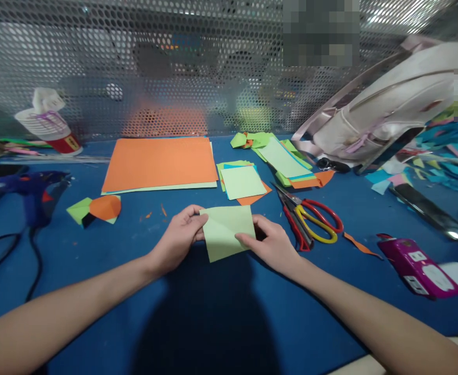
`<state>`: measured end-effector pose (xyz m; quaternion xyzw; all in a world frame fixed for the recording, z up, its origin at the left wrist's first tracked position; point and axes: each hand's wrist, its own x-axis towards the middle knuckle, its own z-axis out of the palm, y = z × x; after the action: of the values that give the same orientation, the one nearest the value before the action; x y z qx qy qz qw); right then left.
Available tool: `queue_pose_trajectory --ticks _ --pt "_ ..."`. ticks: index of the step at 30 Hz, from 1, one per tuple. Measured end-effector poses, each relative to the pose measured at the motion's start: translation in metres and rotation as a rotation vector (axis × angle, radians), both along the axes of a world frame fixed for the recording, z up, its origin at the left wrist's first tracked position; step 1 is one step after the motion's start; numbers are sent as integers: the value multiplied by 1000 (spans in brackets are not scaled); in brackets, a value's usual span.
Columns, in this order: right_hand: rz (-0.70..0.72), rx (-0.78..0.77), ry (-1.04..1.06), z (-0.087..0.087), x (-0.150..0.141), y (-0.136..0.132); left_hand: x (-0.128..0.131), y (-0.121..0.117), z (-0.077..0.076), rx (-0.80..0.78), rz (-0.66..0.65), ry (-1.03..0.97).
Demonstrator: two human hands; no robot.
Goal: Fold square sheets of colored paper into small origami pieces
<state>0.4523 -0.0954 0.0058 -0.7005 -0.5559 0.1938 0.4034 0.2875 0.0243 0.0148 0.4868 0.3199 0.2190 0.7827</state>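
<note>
Tabletop (96,247) apparently beneath paper (226,229) between hands (182,233) (272,242)

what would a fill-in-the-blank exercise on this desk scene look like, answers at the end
1. The left hand and right hand hold a pale green sheet of ____.
2. The top sheet of the large stack is ____ in colour.
3. The scissors have one red handle loop and one ____ one.
4. The tabletop is ____ in colour.

Missing words: paper; orange; yellow; blue
</note>
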Motion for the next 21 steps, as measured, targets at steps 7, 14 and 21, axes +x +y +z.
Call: queue_pose_trajectory --ticks 7,14,21 --pt "208 246 -264 -8 1 0 -2 16 -2 513 51 254" --pt "121 158 -309 -14 5 6 -6 36 -9 1281 -100 346" --pt "115 167 -306 -12 6 5 -7 40 -12 1506 -173 285"
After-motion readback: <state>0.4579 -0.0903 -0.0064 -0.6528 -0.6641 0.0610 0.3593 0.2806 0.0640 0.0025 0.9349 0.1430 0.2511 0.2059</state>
